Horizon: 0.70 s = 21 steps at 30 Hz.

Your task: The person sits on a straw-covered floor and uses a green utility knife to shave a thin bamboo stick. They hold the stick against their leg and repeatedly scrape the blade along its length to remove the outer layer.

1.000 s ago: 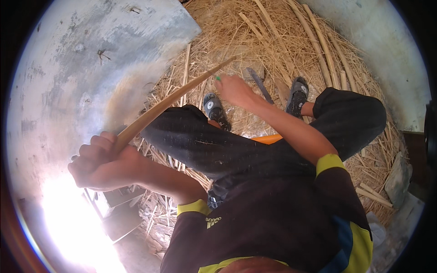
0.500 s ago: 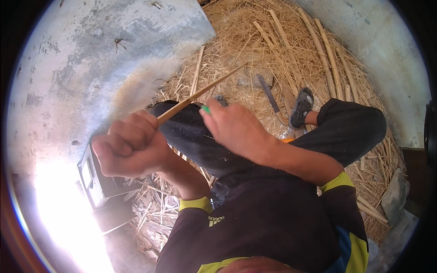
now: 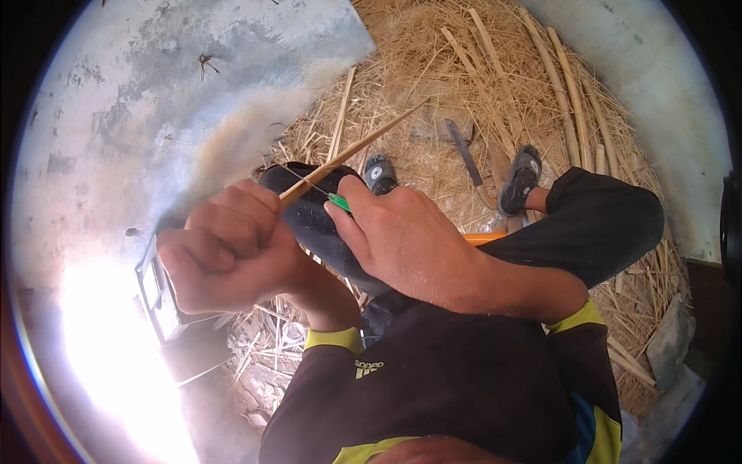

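My left hand [image 3: 232, 243] is wrapped around the thick end of a long wooden stick [image 3: 340, 157]. The stick slants up and away to the right and tapers to a thin point. In my right hand [image 3: 406, 232] is a small knife with a green handle [image 3: 338, 203], most of it hidden by the fingers. Its thin blade lies across the stick just beyond my left fist and seems to touch it. Both hands are above my dark-trousered left leg.
Straw and shavings [image 3: 417, 69] cover the floor. A long-bladed tool [image 3: 464, 151] lies between my feet, and an orange bar [image 3: 485, 239] shows beside my right leg. Long wooden poles [image 3: 568, 93] rest at the far right. A box-like device [image 3: 166, 298] stands at left by the grey wall [image 3: 193, 100].
My right hand has drawn nearer to my body and a little right, and the knife blade now shows across the stick. My left hand keeps its hold with little movement.
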{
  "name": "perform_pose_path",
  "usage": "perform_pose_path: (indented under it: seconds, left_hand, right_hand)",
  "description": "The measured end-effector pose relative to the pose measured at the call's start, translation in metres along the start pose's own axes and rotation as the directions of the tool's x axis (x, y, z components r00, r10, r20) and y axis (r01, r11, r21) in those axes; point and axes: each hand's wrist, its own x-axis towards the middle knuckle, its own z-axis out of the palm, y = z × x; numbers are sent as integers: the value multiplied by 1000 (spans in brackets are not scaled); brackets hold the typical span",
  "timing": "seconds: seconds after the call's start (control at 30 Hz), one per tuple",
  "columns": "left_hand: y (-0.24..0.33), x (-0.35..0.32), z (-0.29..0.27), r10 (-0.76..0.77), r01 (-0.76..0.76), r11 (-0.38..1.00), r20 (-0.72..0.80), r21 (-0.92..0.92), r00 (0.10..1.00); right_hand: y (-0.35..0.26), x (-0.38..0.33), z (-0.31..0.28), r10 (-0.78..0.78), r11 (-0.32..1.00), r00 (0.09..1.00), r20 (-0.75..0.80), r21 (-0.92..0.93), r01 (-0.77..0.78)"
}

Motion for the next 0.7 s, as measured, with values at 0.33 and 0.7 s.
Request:
perform_pose_path:
  seconds: [0.33,0.7]
  left_hand:
    - [0,-2,8,9,-6,999,-68,45,998]
    - [-1,-2,13,88,-70,981,-89,181,992]
  right_hand:
    - [25,-2,4,53,991,998,-32,-120,-57]
    - [54,5,11,16,985,989,-149,-170,-42]
